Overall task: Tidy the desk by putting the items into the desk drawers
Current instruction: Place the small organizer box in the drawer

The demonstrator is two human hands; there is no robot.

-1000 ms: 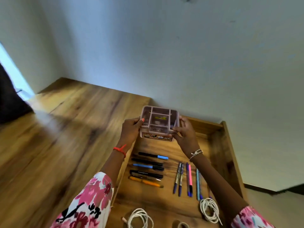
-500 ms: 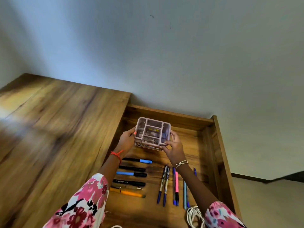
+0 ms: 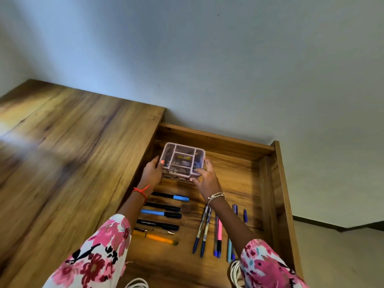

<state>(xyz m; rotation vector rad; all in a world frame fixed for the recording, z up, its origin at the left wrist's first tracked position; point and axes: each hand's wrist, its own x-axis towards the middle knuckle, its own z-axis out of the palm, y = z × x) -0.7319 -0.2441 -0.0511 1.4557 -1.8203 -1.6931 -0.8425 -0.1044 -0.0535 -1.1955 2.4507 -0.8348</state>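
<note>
A compartmented box (image 3: 182, 161), gripped at mid-frame by left hand (image 3: 152, 173) and right hand (image 3: 205, 177), could be tipped, spilling contents into the drawer (image 3: 276, 183).

One box (image 3: 182, 161). Six crosswise pens (image 3: 162, 214). Roughly seven lengthwise pens (image 3: 205, 231), though an arm (image 3: 232, 223) hides part of that row. Two cable coils (image 3: 234, 269). One open drawer (image 3: 278, 194).
</note>
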